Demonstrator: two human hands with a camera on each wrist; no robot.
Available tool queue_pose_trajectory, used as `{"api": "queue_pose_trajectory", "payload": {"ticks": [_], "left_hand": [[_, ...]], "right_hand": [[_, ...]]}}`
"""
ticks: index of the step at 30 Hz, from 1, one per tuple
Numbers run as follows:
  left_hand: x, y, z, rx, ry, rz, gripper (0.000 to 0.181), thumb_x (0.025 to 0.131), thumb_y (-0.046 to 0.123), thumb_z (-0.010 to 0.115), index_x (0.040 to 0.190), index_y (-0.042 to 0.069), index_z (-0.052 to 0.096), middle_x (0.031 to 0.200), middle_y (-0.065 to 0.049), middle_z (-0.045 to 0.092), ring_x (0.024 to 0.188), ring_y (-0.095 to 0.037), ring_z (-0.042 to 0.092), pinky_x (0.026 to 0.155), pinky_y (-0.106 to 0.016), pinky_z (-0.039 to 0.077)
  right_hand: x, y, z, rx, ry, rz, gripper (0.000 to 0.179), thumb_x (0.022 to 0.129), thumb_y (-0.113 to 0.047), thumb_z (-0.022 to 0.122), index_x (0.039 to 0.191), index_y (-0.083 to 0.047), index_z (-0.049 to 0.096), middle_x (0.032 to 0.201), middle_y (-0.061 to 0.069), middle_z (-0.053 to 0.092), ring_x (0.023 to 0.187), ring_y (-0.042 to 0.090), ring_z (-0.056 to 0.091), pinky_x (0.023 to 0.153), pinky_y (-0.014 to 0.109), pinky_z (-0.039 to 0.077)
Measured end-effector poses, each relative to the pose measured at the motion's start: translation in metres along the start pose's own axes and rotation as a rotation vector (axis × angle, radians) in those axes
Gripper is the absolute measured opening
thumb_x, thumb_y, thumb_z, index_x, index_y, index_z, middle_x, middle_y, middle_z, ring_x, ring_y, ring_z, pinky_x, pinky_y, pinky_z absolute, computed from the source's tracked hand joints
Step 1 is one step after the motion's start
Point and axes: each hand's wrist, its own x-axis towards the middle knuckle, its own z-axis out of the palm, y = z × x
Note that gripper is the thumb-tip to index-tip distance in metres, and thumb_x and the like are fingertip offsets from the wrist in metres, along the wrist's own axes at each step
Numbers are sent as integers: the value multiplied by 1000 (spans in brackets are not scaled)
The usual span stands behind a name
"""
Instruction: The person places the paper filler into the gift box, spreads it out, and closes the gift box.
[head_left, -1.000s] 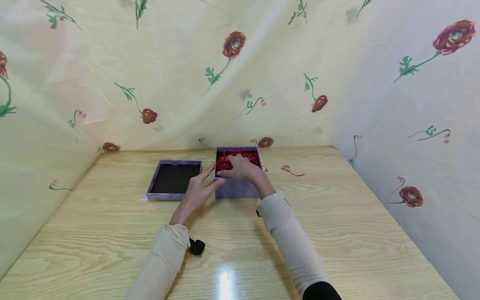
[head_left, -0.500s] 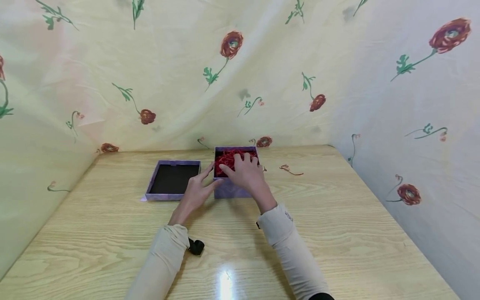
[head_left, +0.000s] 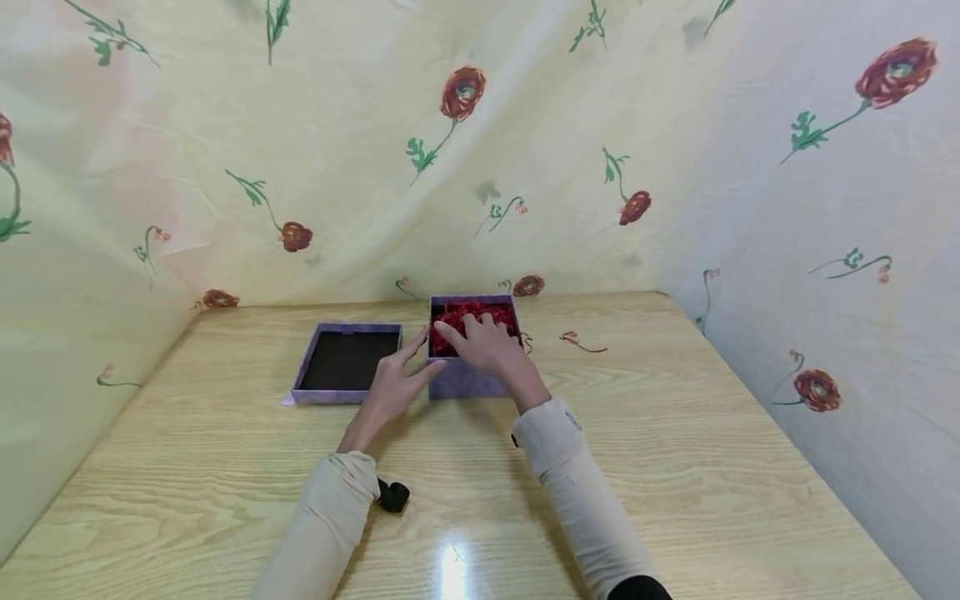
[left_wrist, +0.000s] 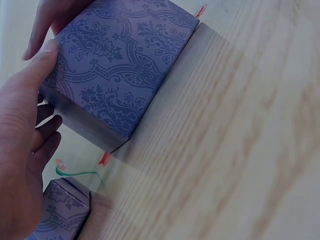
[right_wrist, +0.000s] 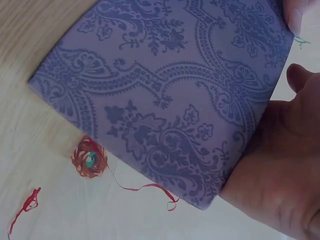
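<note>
Resting on red shredded filler (head_left: 454, 315), head view: right hand (head_left: 491, 346), fingers slightly bent, thumb spread apart, no grip visible; lidless purple box (head_left: 467, 381) stands on counter (head_left: 660, 475), lid (head_left: 327, 396) at left. Left wrist view: left hand (left_wrist: 20, 117), fingers loosely spread, braces box corner without clasping. Right wrist view: stray red strand (right_wrist: 162, 187) lies beside box. Likely best: press filler evenly, steady box gently.
</note>
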Motion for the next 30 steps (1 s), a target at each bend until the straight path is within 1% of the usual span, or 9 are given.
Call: {"api": "queue_pose_trajectory", "payload": {"ticks": [3, 7, 12, 15, 16, 19, 23, 26, 30], "left_hand": [[0, 0, 1, 3, -2, 1, 70, 100, 33, 73, 160, 17, 41, 157, -18, 43, 143, -40, 42, 111, -59, 39], [0, 0, 1, 3, -1, 0, 70, 100, 33, 72, 160, 14, 41, 158, -18, 42, 142, -41, 42, 111, -59, 39], [-1, 1, 1, -2, -4, -2, 70, 100, 34, 71, 160, 13, 41, 158, -20, 41, 143, -41, 41, 111, -60, 38], [-1, 1, 1, -1, 0, 1, 70, 100, 34, 72, 160, 11, 42, 157, -20, 42, 143, -41, 41, 111, -61, 38], [-1, 1, 1, 2, 0, 2, 70, 100, 34, 72, 159, 11, 42, 157, -20, 43, 143, -42, 41, 110, -61, 38], [-2, 1, 2, 6, 3, 2, 70, 100, 32, 73, 159, 11, 42, 156, -19, 44, 142, -42, 42, 110, -60, 39], [-2, 1, 2, 2, 10, 6, 71, 98, 29, 75, 159, 11, 43, 155, -17, 45, 141, -42, 43, 109, -61, 40], [-2, 2, 2, -5, 10, 12, 69, 98, 28, 74, 159, 12, 44, 155, -17, 46, 140, -42, 45, 108, -61, 41], [-2, 4, 2, 4, 8, 21, 67, 99, 25, 73, 159, 14, 44, 154, -17, 47, 140, -43, 46, 108, -61, 42]], "right_hand": [[3, 0, -3, 16, -39, 1, 87, 106, -69, 26, 164, -4, 27, 167, 27, 20, 152, 51, 15, 118, 66, 20], [6, -1, -8, 23, -105, 14, 88, 106, -69, 26, 164, -3, 25, 167, 25, 20, 153, 47, 15, 119, 64, 18], [7, -1, -15, 44, -193, 52, 88, 105, -69, 29, 167, -7, 17, 170, 22, 11, 156, 40, 9, 120, 65, 14], [6, -2, -15, 47, -211, 65, 89, 105, -69, 30, 167, -8, 13, 171, 22, 6, 157, 39, 4, 119, 67, 11], [5, -2, -15, 41, -210, 69, 89, 105, -69, 31, 167, -9, 13, 171, 21, 5, 156, 40, 4, 119, 68, 11], [1, -5, -12, 4, -184, 62, 88, 106, -67, 33, 167, -6, 16, 170, 24, 9, 155, 43, 12, 119, 66, 17], [-10, -16, -9, -76, -111, 68, 84, 107, -64, 36, 165, -4, 24, 168, 25, 18, 151, 48, 23, 117, 62, 27], [-19, -25, -10, -126, -55, 86, 82, 107, -64, 37, 164, -6, 28, 167, 23, 22, 150, 48, 25, 115, 62, 31], [-29, -31, -12, -162, -9, 101, 82, 106, -65, 37, 164, -8, 29, 167, 22, 24, 150, 47, 24, 113, 63, 34]]}}
